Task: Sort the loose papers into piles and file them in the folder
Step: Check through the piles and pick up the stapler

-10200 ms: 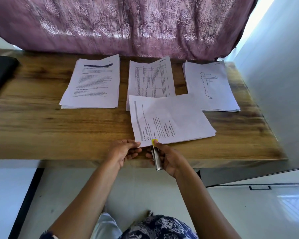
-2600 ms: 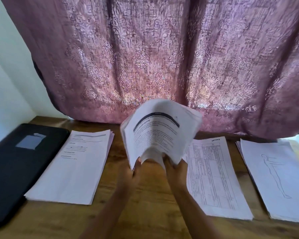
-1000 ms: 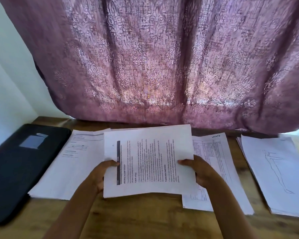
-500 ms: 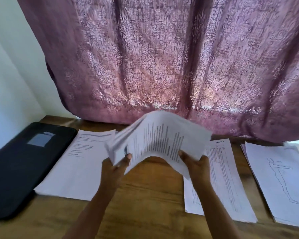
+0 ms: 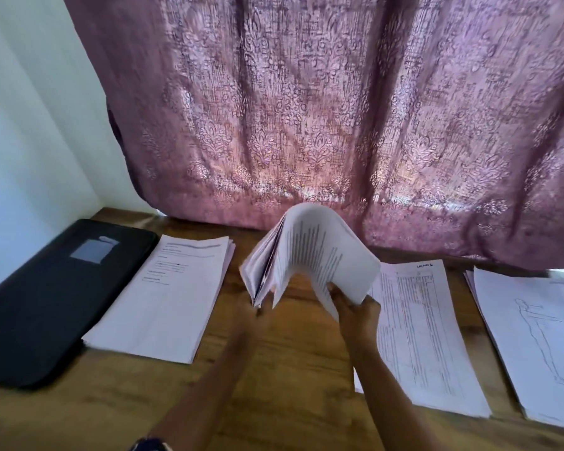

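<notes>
Centrally, the right hand [image 5: 358, 312] grasps the stack [image 5: 319, 255] by its near right corner, fingers curled round the paper; the left hand [image 5: 253, 309] sits at the stack's near left corner, blurred and half hidden by the sheets, so whether it grips cannot be told; the stack is held above the table [image 5: 290, 369], bowed into an arch, its left edge fanned apart and printed text on the upper sheet; beneath it lies a bare strip of wood, running from the far edge to the near edge between both forearms; left of that strip lies the left pile [image 5: 166, 297], text up, its right edge near the fanned sheets but apart from them; the folder [image 5: 46, 297], black and closed flat, lies just beside that pile's left edge, its far corner close to the wall [image 5: 30, 125]; right of the right hand lies the grid pile [image 5: 417, 336], its left edge passing behind the wrist; further right, across a narrow gap of wood, the figure pile [image 5: 534, 336] runs out of view; the curtain [image 5: 306, 109] hangs along the table's far edge, its hem just behind the stack's top.
</notes>
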`<state>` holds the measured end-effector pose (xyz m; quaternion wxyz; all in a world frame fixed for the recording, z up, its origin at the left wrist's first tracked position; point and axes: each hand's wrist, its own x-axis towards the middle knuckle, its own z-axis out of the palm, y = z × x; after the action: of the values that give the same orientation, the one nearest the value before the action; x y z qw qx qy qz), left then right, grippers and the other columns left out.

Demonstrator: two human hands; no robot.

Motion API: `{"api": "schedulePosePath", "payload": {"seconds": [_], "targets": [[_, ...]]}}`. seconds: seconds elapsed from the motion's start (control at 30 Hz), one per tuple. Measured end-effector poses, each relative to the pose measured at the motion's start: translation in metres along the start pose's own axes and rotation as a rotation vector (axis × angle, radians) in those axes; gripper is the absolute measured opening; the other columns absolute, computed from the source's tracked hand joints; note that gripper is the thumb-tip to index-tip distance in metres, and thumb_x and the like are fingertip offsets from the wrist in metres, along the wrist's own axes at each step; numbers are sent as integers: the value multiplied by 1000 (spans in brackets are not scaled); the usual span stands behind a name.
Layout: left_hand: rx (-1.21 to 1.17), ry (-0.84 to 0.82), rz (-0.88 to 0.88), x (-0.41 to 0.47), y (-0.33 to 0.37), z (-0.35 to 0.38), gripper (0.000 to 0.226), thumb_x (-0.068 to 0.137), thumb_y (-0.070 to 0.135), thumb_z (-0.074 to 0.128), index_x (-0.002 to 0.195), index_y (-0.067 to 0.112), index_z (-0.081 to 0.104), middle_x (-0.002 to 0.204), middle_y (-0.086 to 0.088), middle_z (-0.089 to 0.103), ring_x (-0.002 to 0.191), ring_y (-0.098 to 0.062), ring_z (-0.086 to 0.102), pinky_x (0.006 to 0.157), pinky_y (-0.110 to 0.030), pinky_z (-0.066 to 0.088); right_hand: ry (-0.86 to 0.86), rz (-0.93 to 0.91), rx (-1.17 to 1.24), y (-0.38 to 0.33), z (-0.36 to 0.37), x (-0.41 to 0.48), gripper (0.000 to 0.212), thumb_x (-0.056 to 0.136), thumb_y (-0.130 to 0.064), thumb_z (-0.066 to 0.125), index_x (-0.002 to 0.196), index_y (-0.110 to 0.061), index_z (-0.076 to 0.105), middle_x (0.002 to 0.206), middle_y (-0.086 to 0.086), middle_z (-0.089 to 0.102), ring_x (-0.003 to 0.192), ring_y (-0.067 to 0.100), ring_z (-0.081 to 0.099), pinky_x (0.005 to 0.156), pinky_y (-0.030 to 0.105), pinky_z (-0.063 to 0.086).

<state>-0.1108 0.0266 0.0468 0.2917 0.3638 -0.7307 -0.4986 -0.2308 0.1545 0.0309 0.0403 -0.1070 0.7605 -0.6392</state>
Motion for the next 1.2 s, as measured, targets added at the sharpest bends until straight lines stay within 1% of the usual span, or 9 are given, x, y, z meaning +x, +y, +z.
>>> {"api": "schedulePosePath", "payload": {"seconds": [0.13, 0.27, 0.43, 0.6, 0.73, 0.83, 0.93, 1.1, 1.2], "targets": [[139, -66, 48, -1, -9, -1, 29, 91, 40, 61, 89, 11, 62, 76, 6, 60, 69, -10, 56, 70, -27, 40, -39, 36, -35, 7, 1, -4, 44, 77, -32, 78, 108, -3, 67, 93, 3, 71, 86, 16, 69, 69, 32, 60], [158, 57, 190, -9, -1, -3, 12, 90, 2, 63, 100, -2, 64, 86, -12, 62, 68, 2, 47, 59, -19, 34, -60, 43, -54, -2, 0, 1, 40, 77, -33, 78, 97, -1, 67, 86, 7, 69, 79, 18, 65, 56, 19, 51], [-126, -18, -120, -4, 0, -5, 28, 91, 33, 63, 116, 28, 50, 112, 10, 59, 100, -10, 60, 87, -31, 51, -60, 15, -58, -7, -21, 12, 13, 83, -16, 73, 91, -11, 64, 85, 7, 68, 70, 16, 63, 59, 24, 50], [-235, -88, -184, 6, -27, -23, 68, 77, 40, 75, 134, 11, 51, 126, -1, 63, 107, -17, 63, 78, -20, 56, -110, 27, -120, -2, -40, 8, 34, 88, -16, 67, 121, -12, 61, 108, 3, 66, 93, 23, 63, 80, 40, 56], [-249, -183, -306, 7, -56, -35, 94, 51, 51, 83, 135, 29, 49, 124, 1, 65, 112, -23, 63, 95, -49, 51, -145, 122, -191, -2, -57, -1, 32, 87, -14, 66, 118, -14, 62, 109, 7, 68, 95, 28, 64, 86, 47, 54], [-184, -301, -340, -1, -58, -43, 73, 56, 37, 89, 120, 42, 55, 123, 3, 64, 110, -21, 63, 94, -47, 52, -135, 201, -197, -1, -75, -21, 26, 89, -10, 61, 114, -16, 59, 108, 3, 64, 95, 26, 61, 87, 43, 51], [-152, -386, -465, -26, -56, -49, 34, 71, 14, 84, 97, 26, 64, 107, -3, 69, 91, -17, 67, 80, -34, 54, -95, 245, -228, 9, -97, -51, 28, 89, -11, 60, 117, -13, 61, 111, 2, 64, 97, 24, 61, 87, 40, 50], [-165, -491, -641, -62, -71, -59, 28, 83, 20, 74, 107, 10, 66, 105, -10, 71, 92, -26, 67, 80, -42, 56, -5, 352, -213, 33, -124, -104, 23, 88, -7, 59, 110, -14, 62, 107, 4, 65, 93, 23, 61, 83, 39, 50], [-124, -508, -658, -78, -79, -71, 9, 89, 18, 67, 93, 10, 65, 94, -8, 70, 83, -20, 65, 59, -31, 59, 84, 396, -221, 47, -137, -122, 32, 86, -7, 61, 118, -9, 62, 109, 6, 66, 94, 28, 63, 85, 45, 52]]}}
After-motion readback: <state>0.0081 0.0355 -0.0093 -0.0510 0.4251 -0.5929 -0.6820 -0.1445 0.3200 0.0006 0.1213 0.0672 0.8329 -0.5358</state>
